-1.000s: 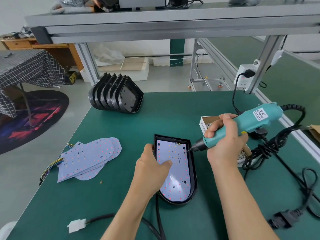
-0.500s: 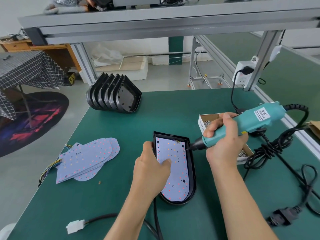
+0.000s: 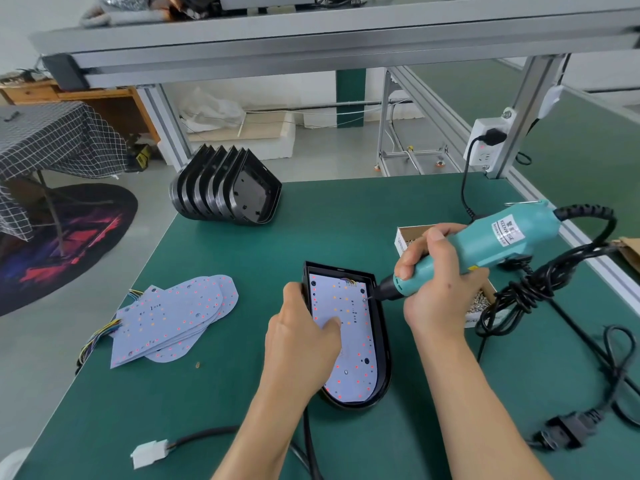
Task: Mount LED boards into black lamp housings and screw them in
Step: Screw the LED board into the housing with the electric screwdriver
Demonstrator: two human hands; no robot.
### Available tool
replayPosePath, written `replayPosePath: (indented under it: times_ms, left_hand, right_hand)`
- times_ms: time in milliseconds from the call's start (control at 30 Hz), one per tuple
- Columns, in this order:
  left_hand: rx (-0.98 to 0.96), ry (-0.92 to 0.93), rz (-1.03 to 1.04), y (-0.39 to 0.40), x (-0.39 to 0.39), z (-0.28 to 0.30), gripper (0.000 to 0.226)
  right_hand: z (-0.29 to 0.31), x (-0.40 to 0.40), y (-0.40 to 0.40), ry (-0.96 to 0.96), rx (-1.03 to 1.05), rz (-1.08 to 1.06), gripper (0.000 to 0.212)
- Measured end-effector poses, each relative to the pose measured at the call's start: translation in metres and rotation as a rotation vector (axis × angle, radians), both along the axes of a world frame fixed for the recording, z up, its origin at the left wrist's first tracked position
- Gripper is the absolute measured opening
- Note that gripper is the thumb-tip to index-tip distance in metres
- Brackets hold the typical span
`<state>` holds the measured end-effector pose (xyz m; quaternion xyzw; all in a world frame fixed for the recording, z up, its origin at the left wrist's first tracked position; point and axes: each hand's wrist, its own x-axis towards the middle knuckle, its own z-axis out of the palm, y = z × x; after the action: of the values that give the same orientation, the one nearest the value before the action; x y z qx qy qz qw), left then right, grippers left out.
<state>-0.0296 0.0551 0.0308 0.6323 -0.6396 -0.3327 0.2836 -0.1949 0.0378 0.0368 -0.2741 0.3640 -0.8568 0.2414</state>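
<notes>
A black lamp housing (image 3: 381,344) lay flat on the green bench (image 3: 346,216), just below the centre of the frame, with a white LED board (image 3: 349,341) seated inside it. The left hand (image 3: 301,344) gripped the housing's left wall, thumb pressed onto the board. The right hand (image 3: 440,282) had its fingers clenched around a teal electric screwdriver (image 3: 485,247), the bit touching a screw (image 3: 364,300) near the board's right edge. Behind that hand stood an open cardboard box of screws (image 3: 481,303), partly hidden. A loose stack of LED boards (image 3: 173,320) with coloured wires lay at centre left of the frame. Spare black housings (image 3: 225,188), nested on edge, stood at the bench's far edge. A white connector (image 3: 149,453) on a black cable lay at lower left.
</notes>
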Motion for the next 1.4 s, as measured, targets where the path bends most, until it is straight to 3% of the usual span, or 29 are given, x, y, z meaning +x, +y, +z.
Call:
replayPosePath:
  times_ms: [1400]
  left_hand:
    - [-0.049,0.011,-0.009,0.0011,0.0012,-0.0076,0.033]
  right_hand:
    - [0.0000,-0.0064,-0.0010,-0.108,-0.013,0.035,0.012]
